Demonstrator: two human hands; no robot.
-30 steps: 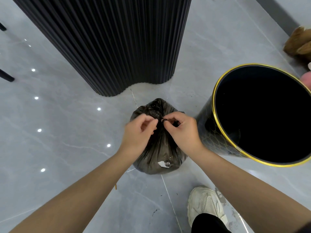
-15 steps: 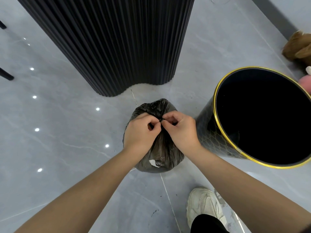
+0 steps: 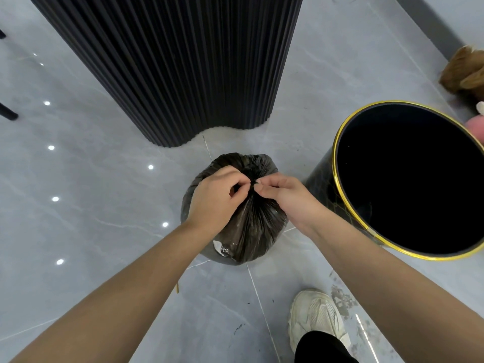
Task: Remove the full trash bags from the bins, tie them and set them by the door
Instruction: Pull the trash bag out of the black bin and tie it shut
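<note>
Head view: the black trash bag (image 3: 251,221) is sitting on the grey floor (image 3: 104,205), just left of the gold-rimmed bin (image 3: 337,200). The left hand (image 3: 217,197) and right hand (image 3: 285,197) are both pinching its gathered neck, fingertips meeting.

Left hand (image 3: 213,199): fingers curled, thumb and forefinger pinched together.
Right hand (image 3: 285,196): fingertips (image 3: 258,185) pinched, meeting the left.
Arms: bare, both stretched forward and converging.
</note>
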